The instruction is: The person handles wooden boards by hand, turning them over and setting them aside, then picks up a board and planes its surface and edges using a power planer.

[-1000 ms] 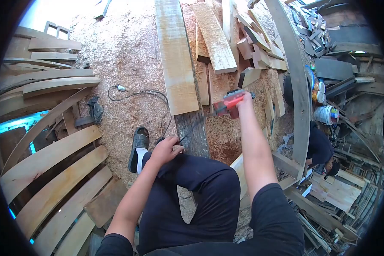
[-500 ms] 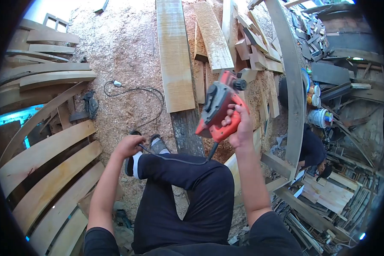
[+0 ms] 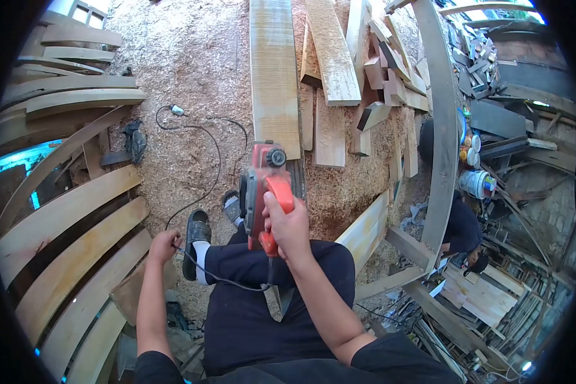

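Note:
A red electric hand planer hangs over my legs, close to the near end of a long planed board. My right hand is wrapped round the planer's handle. Low on the left, my left hand is closed on the black power cord, near my sandalled foot. From there the cord runs across my lap up to the planer's rear, and another stretch loops over the shavings. The planer's underside is mostly hidden.
Wood shavings cover the floor. Curved slats stand along the left. Cut timber pieces lie right of the board. A wooden frame stands at right, with another person bent over beyond it.
My right hand has swung the planer left and turned it, so its front now points away from me. My left hand has moved left and slightly nearer, still holding the cord.

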Demonstrator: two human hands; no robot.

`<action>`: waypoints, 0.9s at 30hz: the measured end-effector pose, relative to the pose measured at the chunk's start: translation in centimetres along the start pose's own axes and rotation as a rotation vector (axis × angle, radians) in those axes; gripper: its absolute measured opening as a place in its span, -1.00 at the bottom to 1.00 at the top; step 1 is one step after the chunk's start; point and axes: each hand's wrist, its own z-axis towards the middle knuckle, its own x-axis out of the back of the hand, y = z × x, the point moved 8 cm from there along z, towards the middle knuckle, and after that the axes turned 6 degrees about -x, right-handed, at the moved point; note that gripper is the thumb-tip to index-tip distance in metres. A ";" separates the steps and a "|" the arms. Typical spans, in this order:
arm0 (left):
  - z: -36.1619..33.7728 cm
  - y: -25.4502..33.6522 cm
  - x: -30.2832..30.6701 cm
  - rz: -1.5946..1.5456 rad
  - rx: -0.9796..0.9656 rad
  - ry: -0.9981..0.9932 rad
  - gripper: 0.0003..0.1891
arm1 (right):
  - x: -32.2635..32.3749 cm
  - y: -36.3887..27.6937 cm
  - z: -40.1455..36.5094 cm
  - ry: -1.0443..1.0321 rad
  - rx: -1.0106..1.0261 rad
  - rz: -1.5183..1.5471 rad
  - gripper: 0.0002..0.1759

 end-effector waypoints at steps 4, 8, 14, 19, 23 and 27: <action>-3.6 -0.9 -0.5 -0.045 0.028 0.085 -0.86 | 0.0 1.9 -0.5 0.042 -0.002 -0.089 -0.62; -5.0 -0.6 -1.4 -0.037 0.068 0.077 -0.86 | 0.5 2.4 0.0 0.064 -0.035 -0.038 -0.53; -4.8 -0.6 -3.3 -0.098 0.064 0.109 -0.86 | 1.0 3.4 1.5 0.094 0.079 -0.183 -0.55; -3.9 0.6 -3.7 -0.100 0.078 0.080 -0.86 | 0.8 3.4 2.4 0.081 0.103 -0.196 -0.58; -4.0 0.8 -3.1 -0.126 0.110 0.099 -0.84 | 0.5 3.3 3.1 0.115 0.093 -0.221 -0.52; -4.7 -0.1 -2.6 -0.160 0.129 0.132 -0.82 | -0.1 2.8 3.6 0.127 0.089 -0.216 -0.51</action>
